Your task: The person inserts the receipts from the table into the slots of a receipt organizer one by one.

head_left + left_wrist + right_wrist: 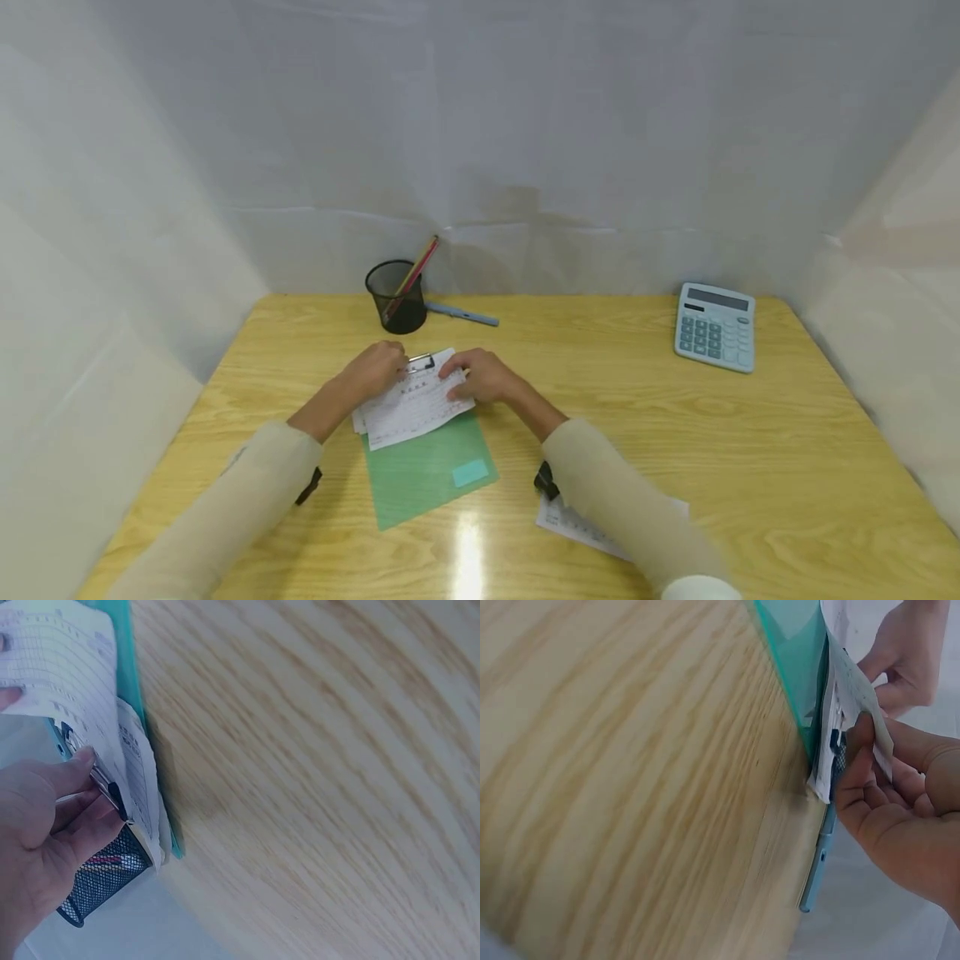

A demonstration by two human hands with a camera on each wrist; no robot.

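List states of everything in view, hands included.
Left hand: pinching the clip
Right hand: pinching the top sheet
Clip: open or clamped, cannot tell
Top sheet: edge lifted
Green clipboard: partly covered
Mesh cup: upright, pencils inside
Blue pen: lying flat
Calculator: face up, display unreadable
Loose sheet: lying flat, partly hidden

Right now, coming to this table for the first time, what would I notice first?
Probably the green clipboard near the middle of the wooden table, where the left hand pinches its metal clip and the right hand holds a printed sheet. Next, perhaps, the pale blue calculator at the back right, and the black mesh pencil cup behind the clipboard.
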